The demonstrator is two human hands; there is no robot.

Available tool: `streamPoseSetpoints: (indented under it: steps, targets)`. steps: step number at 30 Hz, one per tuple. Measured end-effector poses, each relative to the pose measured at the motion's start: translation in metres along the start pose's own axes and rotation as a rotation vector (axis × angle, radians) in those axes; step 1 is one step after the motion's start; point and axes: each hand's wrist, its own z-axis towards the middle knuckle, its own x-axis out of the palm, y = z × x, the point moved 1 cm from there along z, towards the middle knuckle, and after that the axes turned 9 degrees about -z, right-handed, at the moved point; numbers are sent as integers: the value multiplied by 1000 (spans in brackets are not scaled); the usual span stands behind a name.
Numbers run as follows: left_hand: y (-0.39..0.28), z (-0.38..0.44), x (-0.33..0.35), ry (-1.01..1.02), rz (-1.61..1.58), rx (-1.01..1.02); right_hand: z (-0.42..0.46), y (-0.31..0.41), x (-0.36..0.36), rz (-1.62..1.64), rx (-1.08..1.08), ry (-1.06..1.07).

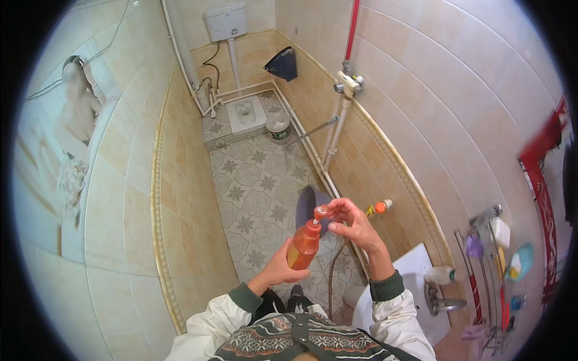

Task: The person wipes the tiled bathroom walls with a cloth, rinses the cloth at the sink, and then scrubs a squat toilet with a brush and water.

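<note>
My left hand is wrapped around the lower part of an orange pump bottle, which holds orange liquid. The bottle tilts slightly to the right in front of me. On top sits its orange pump head, with a short white stem showing above the collar. Beside the pump head is my right hand, its thumb apart from the curled fingers. Its fingertips are at the nozzle, and whether they touch it I cannot tell. Behind my right hand, a grey plastic basin is partly hidden.
A white washbasin with a metal faucet lies at my right. Above it, a metal rack carries toiletries. Pipes run along the right wall. Further off stand a white bucket and a squat toilet. A hose hangs near the basin.
</note>
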Motion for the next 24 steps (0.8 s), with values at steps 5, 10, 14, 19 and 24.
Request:
streamPoseSetpoints:
  steps: [5,10,14,19,24]
  targets:
    - [1,72,-67,-231,284,33,102,10,29,-347,80,1]
    - [5,144,-170,-310,455,138,229,2,54,-426,-6,-128]
    - [-5,201,-273,-186,311,93,344,11,54,-74,-51,-99]
    - [-9,267,-372,-224,260,62,471,24,50,-214,-74,-15]
    - [-20,345,-445,-255,126,-72,587,36,37,-325,-254,-127]
